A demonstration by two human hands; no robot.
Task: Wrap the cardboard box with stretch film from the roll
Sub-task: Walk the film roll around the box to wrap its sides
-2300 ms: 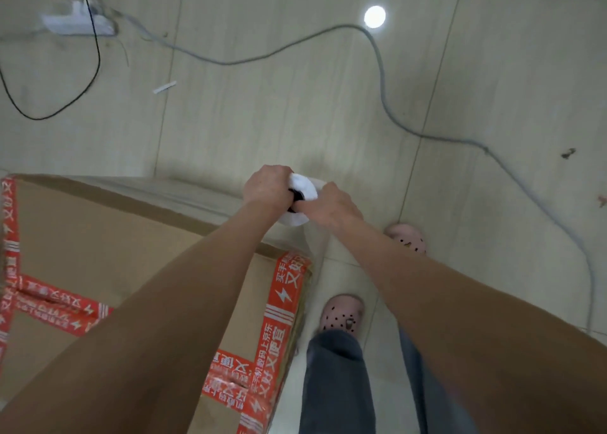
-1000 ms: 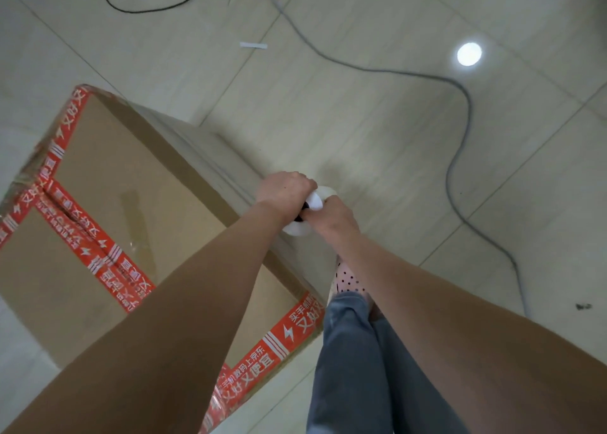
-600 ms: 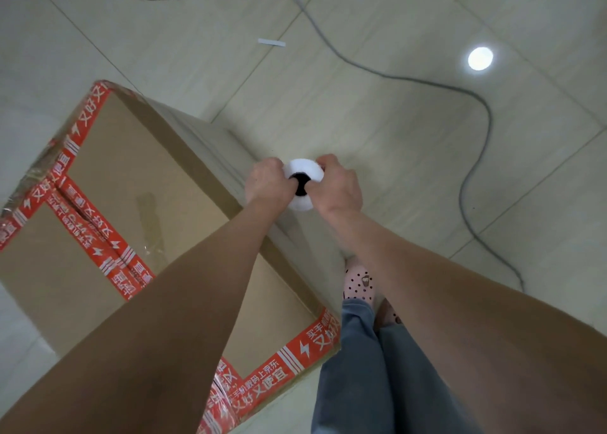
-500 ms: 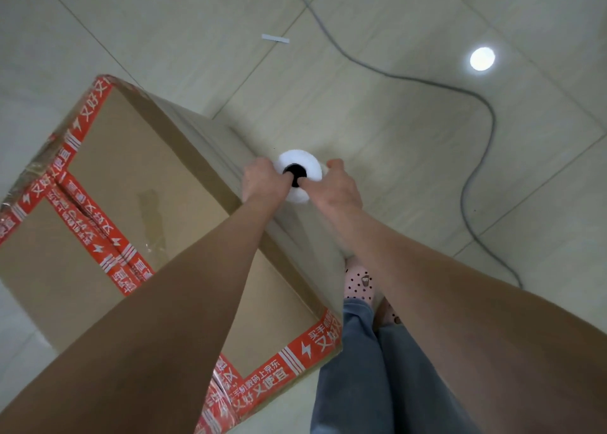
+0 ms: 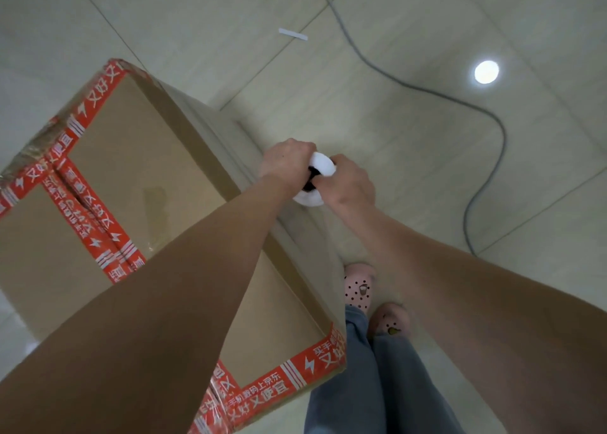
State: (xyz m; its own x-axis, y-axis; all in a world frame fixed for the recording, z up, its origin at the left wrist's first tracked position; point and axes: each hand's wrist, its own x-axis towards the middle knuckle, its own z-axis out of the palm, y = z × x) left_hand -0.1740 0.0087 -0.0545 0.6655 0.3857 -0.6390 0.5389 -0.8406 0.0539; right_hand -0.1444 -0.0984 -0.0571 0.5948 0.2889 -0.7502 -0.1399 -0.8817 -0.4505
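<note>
Floor (image 5: 410, 23): pale beige glossy tiles with thin dark grout lines running diagonally.
Cable (image 5: 427, 90): grey, lying on the floor; enters at the top edge, sweeps right, then loops down along the right side.
Strip (image 5: 293, 34): 1 small flat white piece on the floor, near the top, just left of the cable.
Glare (image 5: 486, 72): 1 round bright spot on a tile, above the cable's bend.
Far shoe (image 5: 359, 287): pink, perforated, with a small dark charm.
Near shoe (image 5: 391, 323): pink, perforated, just beside the other and set further back.
Trousers (image 5: 377, 384): grey-blue, 2 legs, hems over the backs of both shoes.
</note>
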